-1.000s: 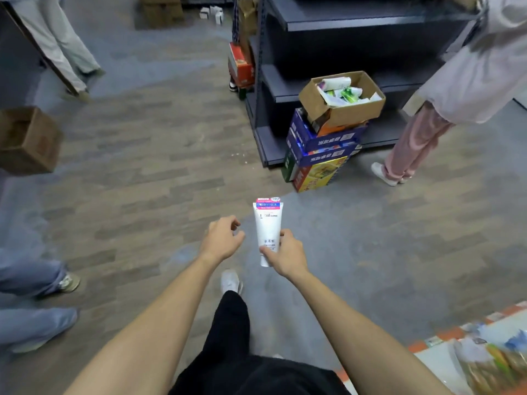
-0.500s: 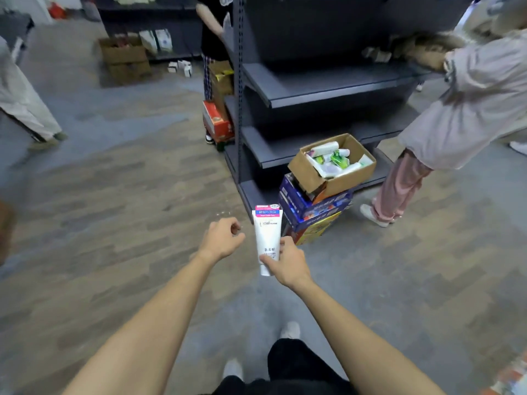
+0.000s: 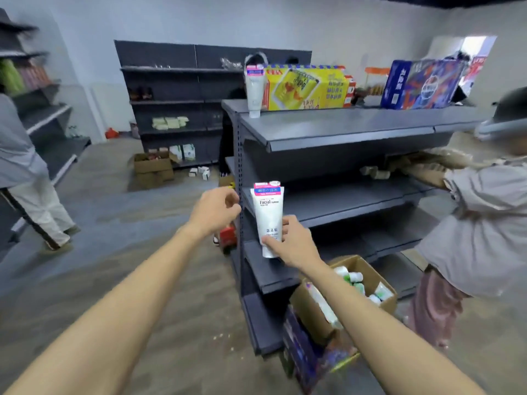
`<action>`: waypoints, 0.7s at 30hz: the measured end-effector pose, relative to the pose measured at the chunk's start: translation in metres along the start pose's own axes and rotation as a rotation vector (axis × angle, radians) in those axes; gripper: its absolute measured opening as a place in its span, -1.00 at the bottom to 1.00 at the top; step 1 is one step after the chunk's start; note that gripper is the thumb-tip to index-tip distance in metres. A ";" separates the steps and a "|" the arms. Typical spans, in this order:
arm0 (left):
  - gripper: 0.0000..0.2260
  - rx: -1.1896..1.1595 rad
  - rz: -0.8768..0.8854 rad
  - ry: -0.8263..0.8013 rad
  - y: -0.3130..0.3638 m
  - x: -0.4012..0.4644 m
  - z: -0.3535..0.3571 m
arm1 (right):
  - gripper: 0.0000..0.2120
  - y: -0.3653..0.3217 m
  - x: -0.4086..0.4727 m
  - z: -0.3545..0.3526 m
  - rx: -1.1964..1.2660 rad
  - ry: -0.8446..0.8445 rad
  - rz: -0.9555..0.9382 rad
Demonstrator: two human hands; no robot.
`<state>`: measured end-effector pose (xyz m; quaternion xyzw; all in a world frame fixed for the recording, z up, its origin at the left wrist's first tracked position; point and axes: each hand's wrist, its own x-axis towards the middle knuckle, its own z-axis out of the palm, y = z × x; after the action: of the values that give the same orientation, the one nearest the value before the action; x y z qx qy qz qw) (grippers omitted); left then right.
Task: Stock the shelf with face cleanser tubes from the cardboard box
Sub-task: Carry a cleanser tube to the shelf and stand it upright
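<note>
My right hand (image 3: 293,242) grips the lower part of a white face cleanser tube (image 3: 268,212) with a pink and blue top, held upright in front of the dark grey shelf unit (image 3: 342,124). My left hand (image 3: 216,209) hovers just left of the tube with its fingers loosely curled, holding nothing. A second cleanser tube (image 3: 253,89) stands cap down on the top shelf at its left end. The open cardboard box (image 3: 313,306) with several tubes sits low on the right, on top of stacked cartons, partly hidden by my right forearm.
A person in a pale jacket (image 3: 482,229) leans into the middle shelf on the right. A yellow carton (image 3: 305,88) and a blue carton (image 3: 422,84) stand on the top shelf. Another person (image 3: 25,178) stands at the left. A brown box (image 3: 152,166) lies on the floor behind.
My view has risen from the floor to the shelf unit, which is now much closer. Both hands keep the same pose, the tube still held by my right hand.
</note>
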<state>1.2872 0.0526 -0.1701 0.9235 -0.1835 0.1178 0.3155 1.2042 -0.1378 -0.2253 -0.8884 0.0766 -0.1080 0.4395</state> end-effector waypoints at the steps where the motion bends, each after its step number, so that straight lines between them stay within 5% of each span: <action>1: -0.89 0.008 0.040 0.067 0.015 0.028 -0.013 | -0.49 -0.015 0.028 -0.019 0.006 0.023 -0.053; 10: -0.83 0.121 0.115 0.197 0.056 0.190 -0.067 | -0.49 -0.104 0.214 -0.099 0.081 0.171 -0.317; 21: -0.83 0.087 0.146 0.076 0.000 0.329 -0.043 | -0.50 -0.110 0.352 -0.055 0.106 0.172 -0.240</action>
<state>1.5803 -0.0073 -0.0273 0.9154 -0.2328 0.1830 0.2725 1.5337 -0.1952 -0.0612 -0.8542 0.0015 -0.2395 0.4615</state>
